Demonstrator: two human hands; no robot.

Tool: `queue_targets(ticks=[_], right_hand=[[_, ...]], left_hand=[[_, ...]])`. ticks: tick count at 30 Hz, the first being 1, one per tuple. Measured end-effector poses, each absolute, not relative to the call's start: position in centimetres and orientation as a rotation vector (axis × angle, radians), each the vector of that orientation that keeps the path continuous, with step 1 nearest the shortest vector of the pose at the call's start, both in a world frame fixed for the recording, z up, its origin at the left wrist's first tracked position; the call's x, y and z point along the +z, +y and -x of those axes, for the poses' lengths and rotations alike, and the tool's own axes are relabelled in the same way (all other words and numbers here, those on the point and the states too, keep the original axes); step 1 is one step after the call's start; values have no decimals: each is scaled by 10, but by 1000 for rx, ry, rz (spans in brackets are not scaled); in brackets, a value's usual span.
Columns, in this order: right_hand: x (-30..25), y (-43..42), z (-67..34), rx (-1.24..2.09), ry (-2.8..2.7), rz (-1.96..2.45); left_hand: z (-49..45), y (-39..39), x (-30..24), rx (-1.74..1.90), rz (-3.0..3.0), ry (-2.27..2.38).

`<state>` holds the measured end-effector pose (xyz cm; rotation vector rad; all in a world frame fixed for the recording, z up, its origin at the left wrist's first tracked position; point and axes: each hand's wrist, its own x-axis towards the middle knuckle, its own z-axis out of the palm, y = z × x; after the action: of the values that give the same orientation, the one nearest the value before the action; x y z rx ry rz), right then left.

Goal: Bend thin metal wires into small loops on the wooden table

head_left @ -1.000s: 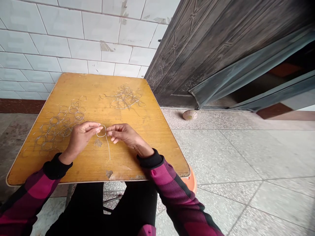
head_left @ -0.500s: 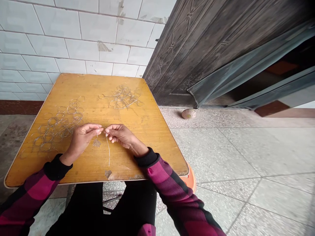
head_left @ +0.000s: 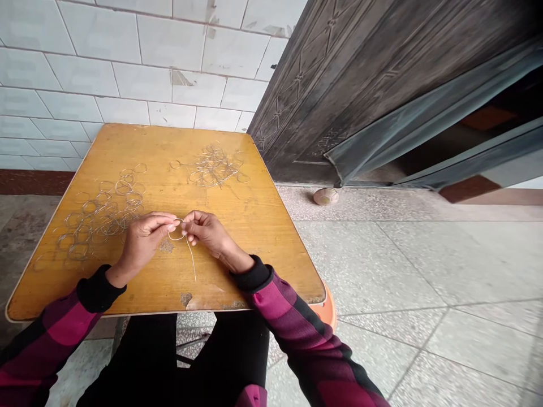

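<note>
Between my two hands is a thin silvery wire (head_left: 192, 260), bent into a small loop with a loose tail hanging toward the table's front edge. My left hand (head_left: 146, 237) pinches the loop's left side between thumb and fingers. Opposite it, my right hand (head_left: 207, 234) is closed on the loop's right side, near where the tail leaves it. The exact fingertip contact is too small to make out. Beside my left hand lies a spread of wire rings (head_left: 102, 212). A tangled pile of wire pieces (head_left: 215, 165) rests farther back on the table.
The yellow wooden table (head_left: 250, 249) stands near a white tiled wall (head_left: 169, 48) and has chipped patches near its front edge. An orange stool (head_left: 328, 308) shows under its right corner. A round pale object (head_left: 326, 196) sits on the floor by the dark door (head_left: 314, 113).
The loop between my hands shows more openly now. The wire's tail has swung to the right at its lower end. Both hands have hardly moved.
</note>
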<state>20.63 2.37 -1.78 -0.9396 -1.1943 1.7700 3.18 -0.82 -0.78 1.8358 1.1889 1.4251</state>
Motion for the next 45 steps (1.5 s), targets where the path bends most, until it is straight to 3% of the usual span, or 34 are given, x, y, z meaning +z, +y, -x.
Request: queue_targets(ticks=[8, 21, 24, 27, 30, 35, 45], right_hand=[[-19, 20, -205, 1595, -1334, 1002], [-12, 30, -215, 1715, -1349, 1060], [-7, 41, -234, 1483, -1536, 1237], [0, 59, -266, 982, -1700, 1537], [4, 76, -298, 690, -1704, 1844], [-3, 92, -320, 689, -1714, 2020], [6, 82, -331, 508, -1536, 1807]], left_hand=[[-33, -9, -8, 1425, -1850, 1186], [-32, -5, -13, 1287, -1570, 1202], [-29, -4, -11, 1259, -1719, 1239], [-26, -4, -11, 1234, -1788, 1252], [-25, -4, -12, 1202, -1802, 1258], [-24, -4, -13, 1168, -1806, 1268], [-20, -1, -10, 1231, -1837, 1264]])
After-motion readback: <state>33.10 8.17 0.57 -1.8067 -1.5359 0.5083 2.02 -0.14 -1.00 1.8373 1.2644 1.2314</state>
